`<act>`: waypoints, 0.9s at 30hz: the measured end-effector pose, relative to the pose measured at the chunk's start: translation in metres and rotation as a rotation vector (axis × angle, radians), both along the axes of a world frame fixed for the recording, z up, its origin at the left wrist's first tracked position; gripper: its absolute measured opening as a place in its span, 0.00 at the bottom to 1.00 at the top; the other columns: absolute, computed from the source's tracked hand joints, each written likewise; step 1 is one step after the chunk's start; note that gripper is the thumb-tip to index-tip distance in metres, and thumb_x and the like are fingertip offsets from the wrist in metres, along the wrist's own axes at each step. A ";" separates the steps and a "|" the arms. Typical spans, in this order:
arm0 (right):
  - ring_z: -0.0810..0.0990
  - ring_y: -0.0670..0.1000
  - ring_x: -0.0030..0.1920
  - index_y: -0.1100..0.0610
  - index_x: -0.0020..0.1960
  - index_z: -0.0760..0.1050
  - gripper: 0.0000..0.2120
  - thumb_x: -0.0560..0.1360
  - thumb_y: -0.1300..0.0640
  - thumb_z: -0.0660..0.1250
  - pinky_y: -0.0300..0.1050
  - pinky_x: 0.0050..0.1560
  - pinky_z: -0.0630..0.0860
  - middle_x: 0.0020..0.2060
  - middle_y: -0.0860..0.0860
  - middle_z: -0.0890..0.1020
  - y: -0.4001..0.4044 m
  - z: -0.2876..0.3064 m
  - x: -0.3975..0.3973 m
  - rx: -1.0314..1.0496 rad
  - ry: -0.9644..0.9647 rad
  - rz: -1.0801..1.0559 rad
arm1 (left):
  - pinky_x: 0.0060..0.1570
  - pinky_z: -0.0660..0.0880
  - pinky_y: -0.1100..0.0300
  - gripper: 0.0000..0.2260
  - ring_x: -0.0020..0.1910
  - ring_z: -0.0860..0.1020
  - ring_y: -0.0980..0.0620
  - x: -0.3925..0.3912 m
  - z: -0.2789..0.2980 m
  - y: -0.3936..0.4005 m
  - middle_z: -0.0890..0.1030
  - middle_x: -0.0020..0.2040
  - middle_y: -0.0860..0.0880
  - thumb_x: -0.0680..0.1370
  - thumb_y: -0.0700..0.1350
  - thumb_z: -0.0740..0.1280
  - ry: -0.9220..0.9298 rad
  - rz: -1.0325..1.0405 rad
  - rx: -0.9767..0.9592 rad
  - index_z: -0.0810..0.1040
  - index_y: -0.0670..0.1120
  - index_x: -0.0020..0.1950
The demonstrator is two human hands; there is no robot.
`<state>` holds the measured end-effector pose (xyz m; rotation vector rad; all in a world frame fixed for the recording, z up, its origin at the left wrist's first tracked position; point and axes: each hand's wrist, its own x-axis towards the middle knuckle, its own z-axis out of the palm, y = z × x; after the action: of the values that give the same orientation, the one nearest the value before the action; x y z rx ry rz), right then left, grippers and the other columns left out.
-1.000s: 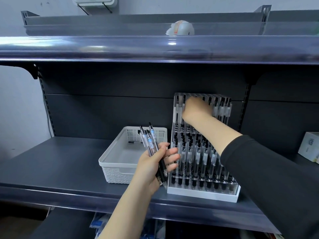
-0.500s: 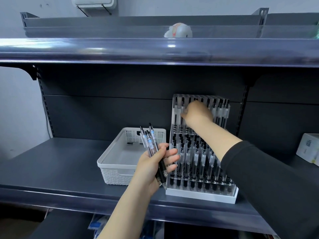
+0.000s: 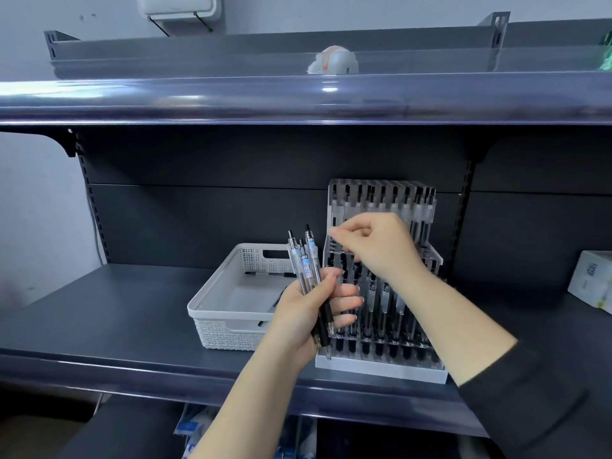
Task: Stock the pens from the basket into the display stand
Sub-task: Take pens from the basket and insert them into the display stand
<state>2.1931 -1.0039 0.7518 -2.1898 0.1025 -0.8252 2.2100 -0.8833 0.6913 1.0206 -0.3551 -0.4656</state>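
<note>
right hand (image 3: 374, 246) pulled back from display stand (image 3: 381, 366), left hand (image 3: 308, 313) still gripping pens (image 3: 304, 260)

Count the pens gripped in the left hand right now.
3 tops show for certain: pens fanned upward from the left hand, standing in front of the basket and beside the display stand. A fourth may be hidden among them.
</note>
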 end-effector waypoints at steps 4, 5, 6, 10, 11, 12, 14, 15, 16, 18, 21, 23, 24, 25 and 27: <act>0.77 0.39 0.34 0.52 0.44 0.81 0.07 0.71 0.48 0.72 0.34 0.39 0.74 0.35 0.43 0.81 0.009 -0.013 -0.011 0.056 0.101 0.089 | 0.24 0.76 0.64 0.05 0.28 0.80 0.53 -0.007 0.001 -0.001 0.81 0.31 0.46 0.80 0.40 0.61 -0.056 -0.054 0.023 0.76 0.40 0.48; 0.77 0.40 0.33 0.50 0.42 0.79 0.05 0.71 0.49 0.72 0.36 0.40 0.75 0.34 0.43 0.80 0.010 -0.016 -0.012 0.062 0.132 0.102 | 0.24 0.76 0.64 0.06 0.27 0.80 0.54 -0.008 0.001 -0.002 0.81 0.30 0.46 0.80 0.40 0.61 -0.071 -0.069 0.034 0.76 0.40 0.46; 0.76 0.42 0.32 0.50 0.39 0.78 0.06 0.72 0.50 0.71 0.38 0.40 0.74 0.32 0.43 0.79 0.011 -0.018 -0.013 0.058 0.153 0.113 | 0.24 0.76 0.64 0.07 0.27 0.80 0.54 -0.010 0.001 -0.002 0.80 0.30 0.47 0.80 0.40 0.61 -0.084 -0.086 0.043 0.76 0.40 0.46; 0.74 0.46 0.31 0.62 0.42 0.79 0.09 0.73 0.55 0.70 0.41 0.37 0.73 0.30 0.49 0.76 0.006 -0.020 -0.020 0.258 0.125 0.190 | 0.25 0.76 0.63 0.07 0.28 0.80 0.54 -0.017 0.001 -0.003 0.81 0.31 0.47 0.80 0.42 0.61 -0.124 -0.144 0.065 0.76 0.40 0.47; 0.74 0.45 0.30 0.61 0.43 0.79 0.08 0.73 0.56 0.71 0.38 0.35 0.74 0.30 0.49 0.77 0.005 -0.020 -0.022 0.296 0.111 0.190 | 0.25 0.76 0.63 0.08 0.28 0.80 0.54 -0.018 0.001 -0.002 0.81 0.32 0.47 0.80 0.43 0.60 -0.125 -0.144 0.068 0.76 0.41 0.48; 0.75 0.44 0.29 0.60 0.43 0.79 0.08 0.71 0.56 0.73 0.36 0.33 0.74 0.30 0.49 0.78 0.005 -0.019 -0.023 0.320 0.092 0.182 | 0.25 0.76 0.63 0.08 0.28 0.80 0.54 -0.019 0.001 -0.002 0.81 0.33 0.47 0.80 0.44 0.60 -0.125 -0.140 0.069 0.77 0.42 0.48; 0.76 0.43 0.27 0.62 0.41 0.78 0.10 0.70 0.56 0.74 0.36 0.32 0.74 0.28 0.50 0.79 0.003 -0.021 -0.023 0.325 0.045 0.159 | 0.26 0.76 0.64 0.09 0.29 0.80 0.54 -0.020 -0.001 -0.001 0.82 0.34 0.47 0.79 0.46 0.61 -0.117 -0.124 0.068 0.77 0.42 0.50; 0.76 0.43 0.27 0.63 0.41 0.78 0.10 0.70 0.56 0.74 0.36 0.32 0.75 0.28 0.50 0.79 0.003 -0.022 -0.023 0.315 0.041 0.152 | 0.25 0.76 0.64 0.08 0.29 0.80 0.54 -0.020 -0.002 -0.001 0.82 0.35 0.47 0.79 0.46 0.61 -0.112 -0.113 0.066 0.77 0.43 0.50; 0.76 0.42 0.26 0.62 0.41 0.78 0.10 0.70 0.55 0.74 0.36 0.32 0.75 0.27 0.49 0.79 0.002 -0.023 -0.023 0.307 0.053 0.156 | 0.25 0.76 0.64 0.08 0.29 0.80 0.54 -0.019 -0.002 0.000 0.83 0.35 0.47 0.79 0.46 0.61 -0.107 -0.104 0.062 0.77 0.43 0.50; 0.73 0.41 0.25 0.60 0.42 0.78 0.08 0.73 0.55 0.70 0.32 0.29 0.72 0.24 0.45 0.77 0.002 -0.024 -0.023 0.325 0.097 0.198 | 0.23 0.74 0.64 0.08 0.27 0.79 0.55 -0.019 -0.003 0.003 0.83 0.35 0.47 0.79 0.45 0.61 -0.096 -0.087 0.054 0.77 0.43 0.50; 0.70 0.40 0.22 0.59 0.42 0.78 0.06 0.76 0.57 0.67 0.30 0.26 0.67 0.20 0.42 0.74 -0.002 -0.021 -0.024 0.282 0.130 0.234 | 0.21 0.73 0.65 0.09 0.26 0.78 0.55 -0.019 -0.003 0.006 0.83 0.35 0.46 0.80 0.45 0.60 -0.076 -0.078 0.042 0.78 0.43 0.50; 0.70 0.40 0.22 0.59 0.41 0.78 0.06 0.76 0.57 0.67 0.29 0.25 0.66 0.22 0.45 0.75 -0.004 -0.018 -0.023 0.158 0.151 0.214 | 0.22 0.73 0.65 0.09 0.27 0.79 0.55 -0.018 -0.003 0.008 0.83 0.35 0.46 0.80 0.45 0.60 -0.066 -0.077 0.041 0.78 0.43 0.51; 0.70 0.40 0.21 0.59 0.41 0.78 0.06 0.76 0.57 0.67 0.29 0.25 0.66 0.24 0.46 0.76 -0.004 -0.015 -0.023 0.111 0.161 0.202 | 0.23 0.74 0.65 0.09 0.28 0.80 0.55 -0.018 -0.003 0.008 0.84 0.36 0.46 0.80 0.45 0.60 -0.055 -0.073 0.039 0.78 0.43 0.51; 0.70 0.39 0.21 0.58 0.41 0.77 0.06 0.76 0.58 0.67 0.30 0.24 0.66 0.25 0.47 0.77 -0.005 -0.011 -0.022 0.089 0.157 0.188 | 0.24 0.75 0.64 0.09 0.29 0.81 0.54 -0.016 -0.003 0.008 0.84 0.37 0.46 0.80 0.45 0.60 -0.037 -0.066 0.036 0.78 0.43 0.52; 0.74 0.40 0.23 0.58 0.41 0.76 0.06 0.77 0.59 0.65 0.33 0.25 0.69 0.29 0.49 0.79 -0.007 -0.003 -0.020 0.154 0.096 0.159 | 0.25 0.77 0.64 0.09 0.32 0.83 0.54 -0.013 -0.003 0.009 0.85 0.39 0.45 0.80 0.44 0.60 0.008 -0.035 0.025 0.77 0.43 0.54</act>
<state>2.1734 -1.0113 0.7487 -2.0616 0.0373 -0.6031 2.1973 -0.8746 0.6879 1.0380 -0.3613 -0.5071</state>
